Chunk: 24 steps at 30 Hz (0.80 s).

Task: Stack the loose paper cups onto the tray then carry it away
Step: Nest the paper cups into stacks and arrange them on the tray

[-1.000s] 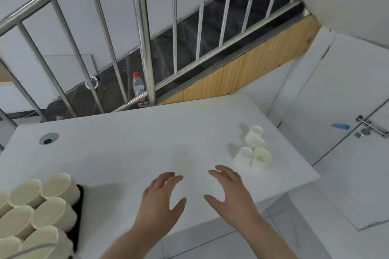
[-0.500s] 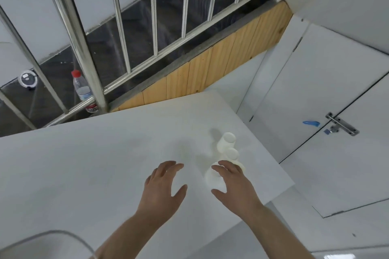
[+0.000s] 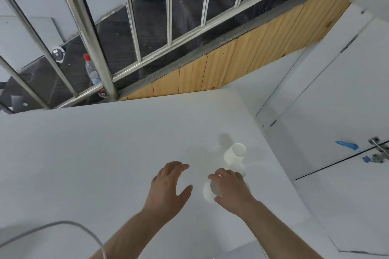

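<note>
A small cluster of white paper cups stands near the right edge of the white table (image 3: 105, 153). My right hand (image 3: 230, 190) lies over the nearest cup (image 3: 207, 193), its fingers and thumb curled round it. Behind that hand I see a second cup (image 3: 240, 169), partly hidden, and farther back a third cup (image 3: 234, 154) standing upside down. To the left, my left hand (image 3: 168, 187) hovers above the tabletop with spread fingers and holds nothing. The tray is out of view.
The table's right edge drops to the floor close beside the cups. A steel railing (image 3: 88, 33) runs behind the table, with a plastic water bottle (image 3: 93, 74) beyond it. A white cable (image 3: 69, 225) arcs across the lower left.
My view has swung right, so the tray of cups has left the frame. My right hand has reached forward and closed round the nearest cup; the left hand moved along beside it.
</note>
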Available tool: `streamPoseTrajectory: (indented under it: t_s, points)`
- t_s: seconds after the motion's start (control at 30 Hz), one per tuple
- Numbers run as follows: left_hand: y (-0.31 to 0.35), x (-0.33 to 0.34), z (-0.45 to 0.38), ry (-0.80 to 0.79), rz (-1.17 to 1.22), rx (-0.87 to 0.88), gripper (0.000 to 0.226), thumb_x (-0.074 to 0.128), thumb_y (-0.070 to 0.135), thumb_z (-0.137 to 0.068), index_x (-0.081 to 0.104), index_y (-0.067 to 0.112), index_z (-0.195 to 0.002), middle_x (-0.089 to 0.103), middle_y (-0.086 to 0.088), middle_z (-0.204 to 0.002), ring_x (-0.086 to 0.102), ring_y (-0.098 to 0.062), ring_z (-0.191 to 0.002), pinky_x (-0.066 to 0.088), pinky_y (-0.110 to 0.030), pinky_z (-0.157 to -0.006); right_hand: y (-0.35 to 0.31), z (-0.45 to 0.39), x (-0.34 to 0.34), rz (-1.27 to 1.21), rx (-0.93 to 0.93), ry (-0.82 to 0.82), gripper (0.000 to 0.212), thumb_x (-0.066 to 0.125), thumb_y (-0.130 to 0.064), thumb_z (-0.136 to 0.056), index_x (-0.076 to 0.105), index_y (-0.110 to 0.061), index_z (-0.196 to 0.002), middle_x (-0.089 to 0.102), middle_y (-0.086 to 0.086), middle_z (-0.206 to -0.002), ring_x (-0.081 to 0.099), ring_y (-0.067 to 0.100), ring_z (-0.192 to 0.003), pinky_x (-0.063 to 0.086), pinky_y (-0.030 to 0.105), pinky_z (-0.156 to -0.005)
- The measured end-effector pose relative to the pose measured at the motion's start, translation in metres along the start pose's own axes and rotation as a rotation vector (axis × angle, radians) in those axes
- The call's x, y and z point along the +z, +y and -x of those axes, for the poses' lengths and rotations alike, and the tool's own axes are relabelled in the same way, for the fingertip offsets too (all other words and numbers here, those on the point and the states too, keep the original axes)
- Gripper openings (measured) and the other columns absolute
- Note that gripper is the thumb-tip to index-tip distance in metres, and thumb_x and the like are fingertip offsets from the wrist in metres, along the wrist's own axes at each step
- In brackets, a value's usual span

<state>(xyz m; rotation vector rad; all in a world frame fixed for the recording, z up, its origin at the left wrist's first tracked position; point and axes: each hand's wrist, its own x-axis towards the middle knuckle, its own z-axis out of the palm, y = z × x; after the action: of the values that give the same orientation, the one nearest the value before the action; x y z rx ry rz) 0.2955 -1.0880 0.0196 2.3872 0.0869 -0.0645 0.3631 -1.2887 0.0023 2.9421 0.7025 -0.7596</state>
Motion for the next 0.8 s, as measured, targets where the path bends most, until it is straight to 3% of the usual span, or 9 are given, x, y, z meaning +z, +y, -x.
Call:
streamPoseTrajectory:
  t_s: [0.23, 0.4, 0.53, 0.7, 0.8]
  points:
    - [0.000, 0.013, -0.007, -0.027, -0.010, -0.058, 0.059, 0.066, 0.040, -0.083, 0.042, 0.032, -0.136, 0.040, 0.018, -0.133, 0.047, -0.005, -0.119, 0.039, -0.027, -0.102, 0.013, -0.010, -0.009, -0.072, -0.102, 0.042, 0.054, 0.058, -0.027, -0.091, 0.042, -0.029, -0.142, 0.044, -0.007, -0.137, 0.043, 0.017, -0.126, 0.027, 0.034, -0.110]
    - [0.002, 0.018, -0.016, -0.101, 0.077, -0.040, 0.086, 0.075, 0.047, -0.074, 0.027, 0.031, -0.144, 0.029, 0.022, -0.139, 0.041, 0.000, -0.123, 0.037, -0.015, -0.098, 0.020, -0.006, -0.046, -0.840, -0.020, 0.199, 0.047, 0.074, -0.032, -0.083, 0.056, -0.037, -0.126, 0.056, -0.019, -0.125, 0.054, -0.002, -0.111, 0.043, 0.022, -0.099]
    - [0.007, 0.019, -0.021, -0.039, 0.172, -0.014, 0.090, 0.077, 0.046, -0.072, 0.023, 0.035, -0.144, 0.032, 0.028, -0.134, 0.042, 0.007, -0.118, 0.041, -0.015, -0.097, 0.024, -0.002, -0.062, -1.278, -0.010, 0.043, 0.035, 0.073, -0.018, -0.085, 0.064, -0.031, -0.116, 0.068, -0.006, -0.115, 0.064, 0.005, -0.102, 0.050, 0.021, -0.086]
    - [0.012, 0.019, -0.025, 0.003, 0.246, 0.018, 0.076, 0.077, 0.034, -0.074, 0.031, 0.035, -0.134, 0.043, 0.027, -0.127, 0.044, 0.011, -0.113, 0.042, -0.007, -0.084, 0.028, 0.001, -0.056, -1.396, -0.014, -0.018, 0.036, 0.069, -0.013, -0.088, 0.064, -0.023, -0.122, 0.067, -0.001, -0.115, 0.065, 0.008, -0.099, 0.052, 0.025, -0.086]
    - [0.011, 0.020, -0.026, 0.012, 0.139, 0.017, 0.068, 0.074, 0.036, -0.073, 0.035, 0.034, -0.128, 0.048, 0.023, -0.122, 0.048, 0.002, -0.109, 0.041, -0.008, -0.081, 0.034, 0.004, -0.045, -1.123, 0.053, 0.087, 0.037, 0.073, -0.035, -0.085, 0.062, -0.033, -0.121, 0.062, -0.014, -0.120, 0.060, 0.000, -0.105, 0.048, 0.027, -0.095]
